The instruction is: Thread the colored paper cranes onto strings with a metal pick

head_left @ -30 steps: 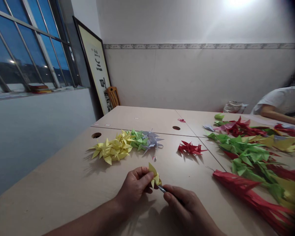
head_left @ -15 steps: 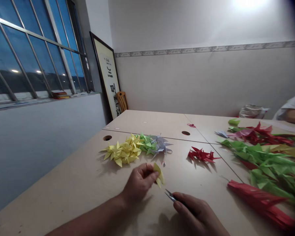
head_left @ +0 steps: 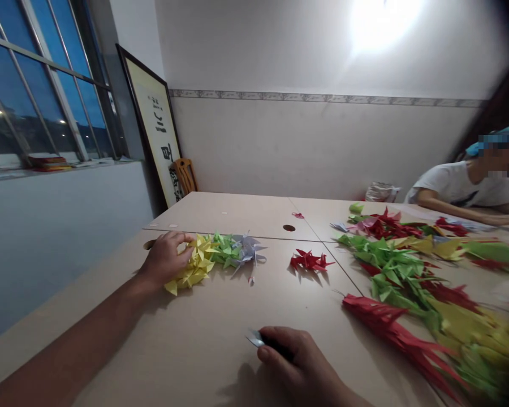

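My left hand reaches over the left end of a pile of yellow folded-paper cranes, its fingers curled at the paper. Which piece sits between the fingertips is hard to separate from the pile. Green paper cranes and pale lilac ones adjoin the yellow ones. Lower down, my right hand is closed around a small metal-jawed tool with a dark handle. Its pointed tips face left above the table; whether it is pliers or snips is unclear. A cluster of red paper cranes lies beyond that hand.
On the right spread green folded papers, yellow papers and a long red paper bundle. Another person leans on the table at the far right. A round hole and seams mark the tabletop.
My left hand has moved from the middle, where it held a yellow paper piece, left and away to the yellow pile. The view has swung right, bringing more of the other person into sight.
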Action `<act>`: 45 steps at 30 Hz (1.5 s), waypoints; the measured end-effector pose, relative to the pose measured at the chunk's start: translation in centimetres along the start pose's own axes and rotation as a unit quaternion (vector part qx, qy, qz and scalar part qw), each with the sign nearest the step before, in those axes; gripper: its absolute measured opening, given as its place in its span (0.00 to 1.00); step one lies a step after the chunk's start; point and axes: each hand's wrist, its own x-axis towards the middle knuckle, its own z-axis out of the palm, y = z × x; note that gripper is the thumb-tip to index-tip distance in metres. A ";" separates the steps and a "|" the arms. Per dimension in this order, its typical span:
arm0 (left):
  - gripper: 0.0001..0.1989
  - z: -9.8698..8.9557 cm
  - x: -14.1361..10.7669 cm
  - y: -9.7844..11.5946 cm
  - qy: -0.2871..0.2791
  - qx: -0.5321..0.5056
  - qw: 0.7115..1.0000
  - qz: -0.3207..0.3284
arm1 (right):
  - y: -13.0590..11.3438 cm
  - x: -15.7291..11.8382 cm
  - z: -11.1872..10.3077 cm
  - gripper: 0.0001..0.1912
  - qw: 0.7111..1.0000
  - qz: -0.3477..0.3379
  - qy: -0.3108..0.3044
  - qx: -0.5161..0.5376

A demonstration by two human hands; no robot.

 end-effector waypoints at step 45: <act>0.41 -1.6 2.8 -0.7 -0.498 0.129 0.857 0.022 | -0.6 -0.1 -0.5 0.13 0.998 0.036 -0.040 0.014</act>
